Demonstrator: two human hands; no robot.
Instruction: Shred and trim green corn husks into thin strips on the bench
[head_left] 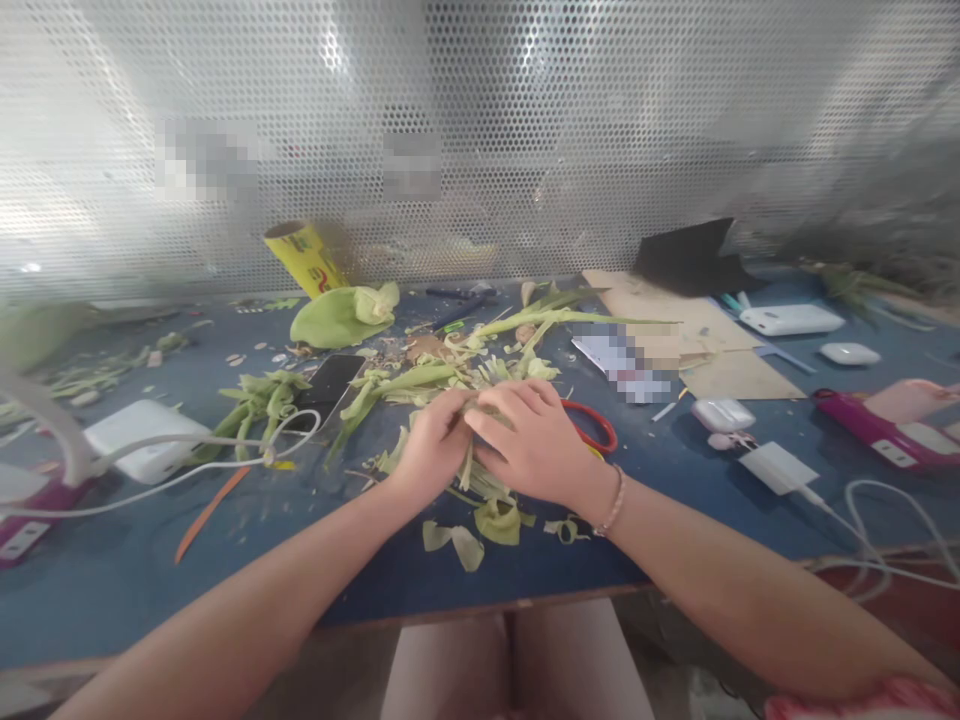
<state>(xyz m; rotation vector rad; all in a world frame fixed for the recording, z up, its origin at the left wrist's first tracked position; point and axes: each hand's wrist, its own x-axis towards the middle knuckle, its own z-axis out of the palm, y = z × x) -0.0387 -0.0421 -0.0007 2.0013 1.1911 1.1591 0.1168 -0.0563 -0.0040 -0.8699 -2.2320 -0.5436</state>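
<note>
Both hands meet over a heap of torn green leaves and stems (pixel 420 380) in the middle of the blue table. Curled fingers close my left hand (pixel 435 445) on leaf scraps at the heap. Against it lies my right hand (pixel 532 440), fingers bent over the same scraps, a beaded bracelet (pixel 611 503) at its wrist. Pale strips show between and beneath the palms; the fingertips are partly hidden. Just right of my right hand is a red loop handle (pixel 600 428). Torn leaf pieces (pixel 497 521) lie on the table nearer to me.
A yellow tube (pixel 306 258) leans at the back beside a large green leaf bundle (pixel 341 315). A dark phone (pixel 334 385), white charger (pixel 146 440) and cables lie left. Cardboard (pixel 675 318), a plastic packet (pixel 622 368) and a purple power strip (pixel 885 430) are right. A perforated metal panel (pixel 480 140) stands behind.
</note>
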